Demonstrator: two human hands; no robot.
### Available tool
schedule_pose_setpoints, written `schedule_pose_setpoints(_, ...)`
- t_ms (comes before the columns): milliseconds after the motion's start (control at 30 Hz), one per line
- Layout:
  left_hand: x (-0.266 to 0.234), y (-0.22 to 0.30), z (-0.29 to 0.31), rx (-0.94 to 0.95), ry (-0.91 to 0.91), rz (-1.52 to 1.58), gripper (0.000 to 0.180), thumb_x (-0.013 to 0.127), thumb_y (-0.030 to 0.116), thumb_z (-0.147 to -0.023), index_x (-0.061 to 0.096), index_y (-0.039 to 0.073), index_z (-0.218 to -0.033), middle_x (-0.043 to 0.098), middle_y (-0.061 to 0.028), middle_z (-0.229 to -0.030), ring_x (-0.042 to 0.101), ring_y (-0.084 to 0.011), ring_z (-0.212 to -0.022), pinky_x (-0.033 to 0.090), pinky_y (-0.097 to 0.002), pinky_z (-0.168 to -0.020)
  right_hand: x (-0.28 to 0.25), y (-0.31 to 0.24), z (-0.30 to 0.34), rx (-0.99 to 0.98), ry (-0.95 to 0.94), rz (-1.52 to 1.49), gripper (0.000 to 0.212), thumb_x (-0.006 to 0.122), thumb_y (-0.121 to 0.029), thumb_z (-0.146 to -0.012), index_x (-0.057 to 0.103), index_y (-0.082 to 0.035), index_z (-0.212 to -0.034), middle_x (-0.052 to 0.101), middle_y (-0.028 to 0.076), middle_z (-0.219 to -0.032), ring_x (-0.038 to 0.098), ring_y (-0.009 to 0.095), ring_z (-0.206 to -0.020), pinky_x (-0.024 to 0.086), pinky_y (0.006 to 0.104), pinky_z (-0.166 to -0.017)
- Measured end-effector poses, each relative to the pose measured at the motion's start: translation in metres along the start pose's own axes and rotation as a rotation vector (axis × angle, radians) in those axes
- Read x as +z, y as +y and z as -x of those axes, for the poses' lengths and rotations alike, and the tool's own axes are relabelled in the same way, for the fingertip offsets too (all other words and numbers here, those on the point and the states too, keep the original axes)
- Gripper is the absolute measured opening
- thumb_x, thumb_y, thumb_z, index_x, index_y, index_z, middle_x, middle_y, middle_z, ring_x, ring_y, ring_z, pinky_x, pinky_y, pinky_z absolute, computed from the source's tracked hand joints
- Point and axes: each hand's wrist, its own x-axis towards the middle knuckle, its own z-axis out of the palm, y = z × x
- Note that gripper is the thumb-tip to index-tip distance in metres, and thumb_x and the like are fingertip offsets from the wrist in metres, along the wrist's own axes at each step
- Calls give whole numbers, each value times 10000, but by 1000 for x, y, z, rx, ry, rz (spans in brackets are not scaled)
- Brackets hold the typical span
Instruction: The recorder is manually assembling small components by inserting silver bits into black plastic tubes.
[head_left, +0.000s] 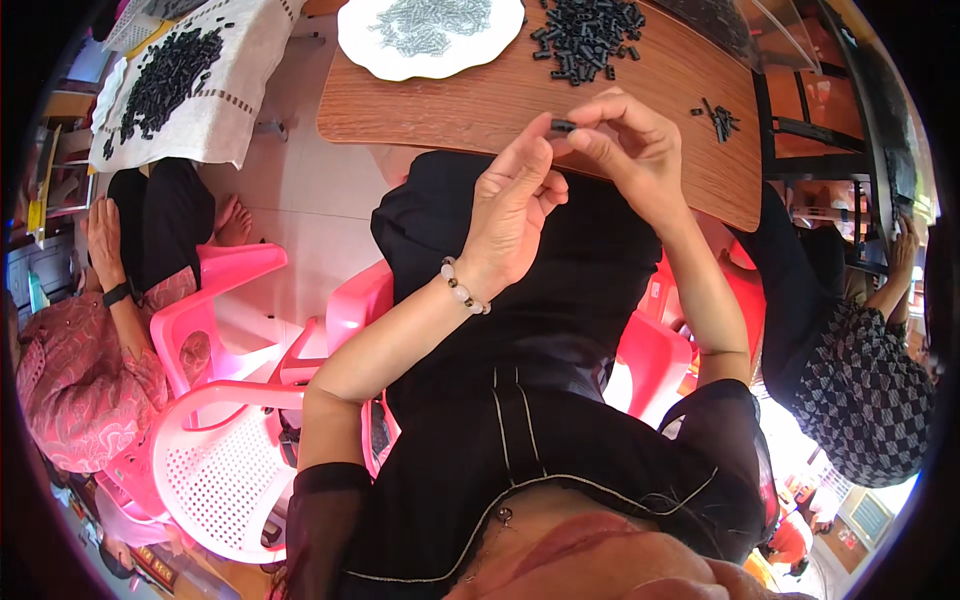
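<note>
Between my two hands, just over the near edge of the table, is a small black plastic piece. The thumb and forefinger of my left hand pinch its left end, while the other fingers curl loosely. My right hand has its thumb and fingertips closed at the piece's right end. Beyond them lies a pile of similar small black pieces. A white scalloped plate at the far left of the table bears many tiny clear or silvery parts. Several slim black pieces lie apart on the right.
The brown wooden table ends close to my lap. At left, a cloth-covered table carries another heap of black pieces, with a seated person beside it. Another person sits at right. Pink plastic chairs stand around.
</note>
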Motion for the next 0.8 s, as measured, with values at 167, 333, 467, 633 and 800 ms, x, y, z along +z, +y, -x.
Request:
schedule_pose_setpoints(167, -10, 4, -1, 29, -64, -8, 374, 599, 284, -944, 554, 112, -1274, 607, 64, -918, 528, -43, -763, 460, -225, -727, 18, 1, 5, 46, -8, -131, 140, 694, 37, -826, 652, 18, -957, 597, 51, -973, 601, 112, -888, 502, 251, -803)
schedule_pose_setpoints(333, -7, 3, 0, 39, -50, 18, 349, 610, 280, -939, 579, 101, -1237, 599, 64, -877, 528, -49, -757, 455, -219, -729, 21, 0, 3, 27, 9, -62, 126, 710, 33, -811, 655, 15, -924, 612, 53, -942, 603, 124, -891, 498, 260, -805)
schedule_pose_setpoints(467, -8, 4, 0, 69, -25, -11, 327, 623, 279, -931, 605, 77, -1187, 623, 47, -908, 548, -54, -754, 463, -210, -716, 8, -7, -10, -54, -85, 211, 147, 748, -48, -793, 680, -11, -918, 651, 49, -885, 594, 127, -872, 478, 264, -796)
schedule_pose_setpoints(633, -5, 9, 2, 87, 80, -75, 256, 637, 251, -924, 646, 65, -1099, 665, -16, -1059, 586, -63, -735, 481, -195, -674, -5, 0, -43, 13, 31, 385, 155, 711, -127, -831, 697, -45, -962, 667, 48, -873, 603, 143, -768, 484, 269, -727)
schedule_pose_setpoints(800, -6, 1, 3, 46, 58, -77, 233, 658, 272, -910, 659, 74, -1034, 670, -2, -1021, 578, -49, -711, 469, -193, -643, -3, 16, -96, -132, -73, 642, 156, 693, -145, -848, 696, -50, -972, 657, 53, -807, 616, 138, -762, 498, 281, -697)
